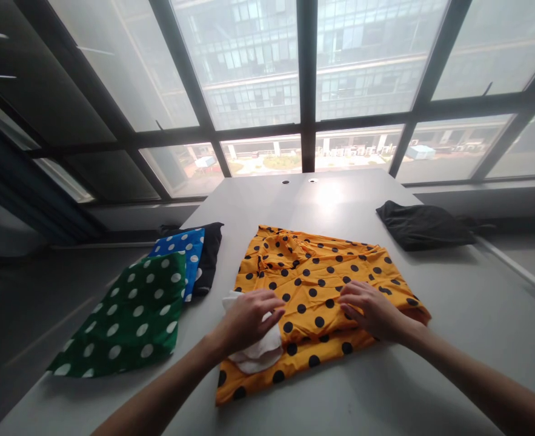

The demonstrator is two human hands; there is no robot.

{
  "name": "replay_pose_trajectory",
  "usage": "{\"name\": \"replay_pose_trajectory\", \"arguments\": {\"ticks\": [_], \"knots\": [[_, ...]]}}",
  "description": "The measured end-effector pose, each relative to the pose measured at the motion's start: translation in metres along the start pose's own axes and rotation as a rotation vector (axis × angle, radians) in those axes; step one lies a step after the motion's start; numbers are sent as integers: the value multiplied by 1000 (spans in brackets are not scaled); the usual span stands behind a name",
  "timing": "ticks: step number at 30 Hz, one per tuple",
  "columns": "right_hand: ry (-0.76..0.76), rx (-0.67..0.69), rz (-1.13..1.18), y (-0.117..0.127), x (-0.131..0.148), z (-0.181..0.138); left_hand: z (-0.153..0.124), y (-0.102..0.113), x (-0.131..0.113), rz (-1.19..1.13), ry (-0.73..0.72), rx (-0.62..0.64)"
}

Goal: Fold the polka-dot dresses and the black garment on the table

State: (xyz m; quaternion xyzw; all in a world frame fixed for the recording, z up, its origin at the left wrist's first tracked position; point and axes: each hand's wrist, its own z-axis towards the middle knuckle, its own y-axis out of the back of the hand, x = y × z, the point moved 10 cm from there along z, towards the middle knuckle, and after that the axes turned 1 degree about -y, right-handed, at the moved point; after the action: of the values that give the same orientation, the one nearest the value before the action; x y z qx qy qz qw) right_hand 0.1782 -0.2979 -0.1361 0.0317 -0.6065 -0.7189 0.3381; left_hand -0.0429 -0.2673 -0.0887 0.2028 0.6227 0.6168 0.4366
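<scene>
An orange cloth with black polka dots (pixel 322 303), creased and gathered at its upper left, lies spread on the white table. My left hand (pixel 249 318) is over its left part, above a white cloth (pixel 260 354) that shows on both sides of the hand. The fingers reach forward and the thumb is apart from them. Over the right part of the orange cloth, my right hand (pixel 371 309) has its fingers loosely bent and apart. Whether either hand presses on the fabric I cannot tell.
On the left of the white table (pixel 258 200) lie a green dotted cloth (pixel 131 321), a blue dotted cloth (pixel 194 260) and a black cloth (pixel 210 254), overlapping. A dark grey cloth (pixel 424 227) lies at the right edge. Windows (pixel 249 66) stand behind the table.
</scene>
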Motion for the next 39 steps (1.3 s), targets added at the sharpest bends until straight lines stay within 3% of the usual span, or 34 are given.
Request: {"name": "replay_pose_trajectory", "arguments": {"ticks": [3,6,8,12,18,21,24,27,31,33,36,39], "knots": [[-224,-114,-122,-8,-26,34,63,-4,19,24,34,-171],[-394,-45,-225,-36,-52,59,124,-41,53,148,122,-94],[-458,18,-251,-51,-66,61,147,-63,84,172,219,-26],[-538,40,-297,-54,-93,34,159,-80,131,112,301,29],[-699,35,-368,-29,-133,-28,152,-71,174,137,363,72],[-755,10,-384,-21,-147,-54,152,-66,182,163,403,85],[-809,-15,-403,-14,-157,-76,152,-56,167,260,407,30],[-859,-24,-421,-7,-161,-90,146,-50,121,343,346,-67],[-793,-105,-469,5,-141,-75,132,-76,37,241,83,-66],[-718,-104,-438,3,-127,-57,123,-95,12,181,9,-6],[-664,-1,-343,-12,-120,-38,115,-113,9,140,29,73],[-668,72,-294,-22,-128,-40,112,-117,17,134,50,91]]}}
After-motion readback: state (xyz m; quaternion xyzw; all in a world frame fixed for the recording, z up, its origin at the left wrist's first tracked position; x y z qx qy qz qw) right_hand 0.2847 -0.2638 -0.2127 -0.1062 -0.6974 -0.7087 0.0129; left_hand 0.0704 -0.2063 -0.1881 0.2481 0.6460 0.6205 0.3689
